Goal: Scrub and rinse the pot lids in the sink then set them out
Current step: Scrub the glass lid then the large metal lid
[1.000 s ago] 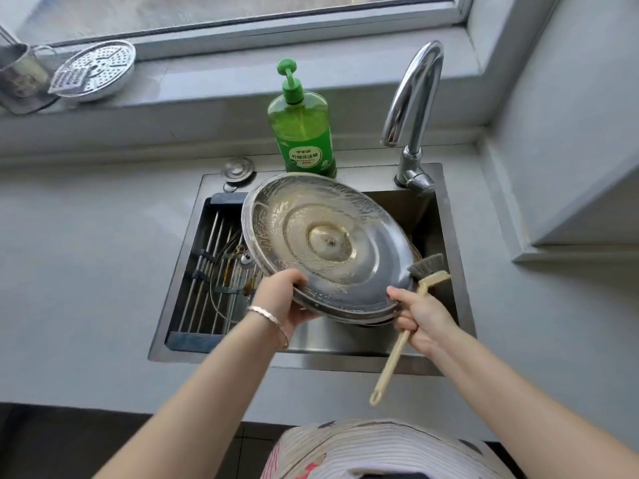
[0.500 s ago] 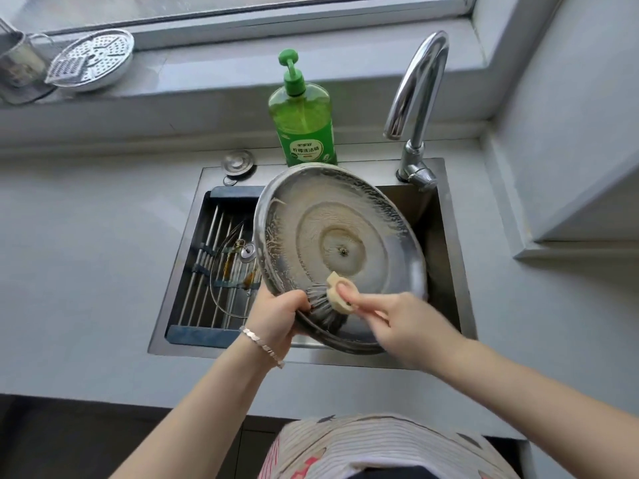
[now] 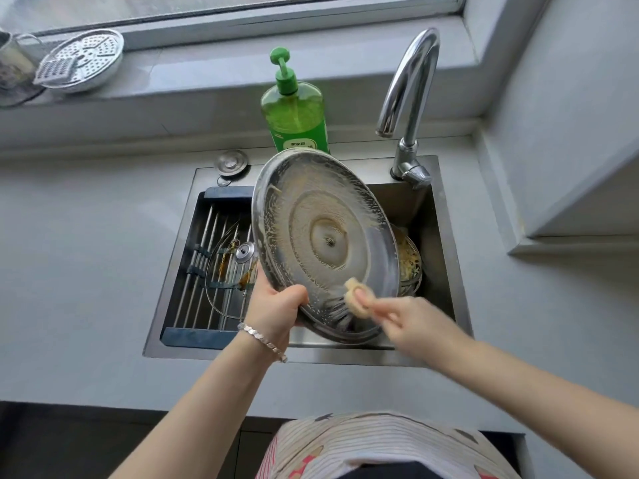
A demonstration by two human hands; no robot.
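A large steel pot lid point(image 3: 321, 236), soapy on its underside, is held tilted over the sink point(image 3: 446, 271). My left hand point(image 3: 276, 309) grips its lower left rim. My right hand point(image 3: 404, 323) holds a dish brush point(image 3: 349, 302) whose dark bristles press on the lid's lower edge; the hand is blurred. A glass lid point(image 3: 228, 271) with a metal knob lies on the rack in the sink's left half. A soiled metal dish point(image 3: 409, 261) sits behind the big lid on the right.
A green soap bottle point(image 3: 297, 108) stands behind the sink, beside the chrome faucet point(image 3: 408, 88). A sink plug point(image 3: 231, 163) lies at the sink's back left corner. A perforated steel plate point(image 3: 81, 62) and a metal cup point(image 3: 14, 63) rest on the windowsill.
My right hand brought the brush from the lid's right edge onto its lower inside and scrubs there. The lid has tipped up more steeply, with suds spread across it.
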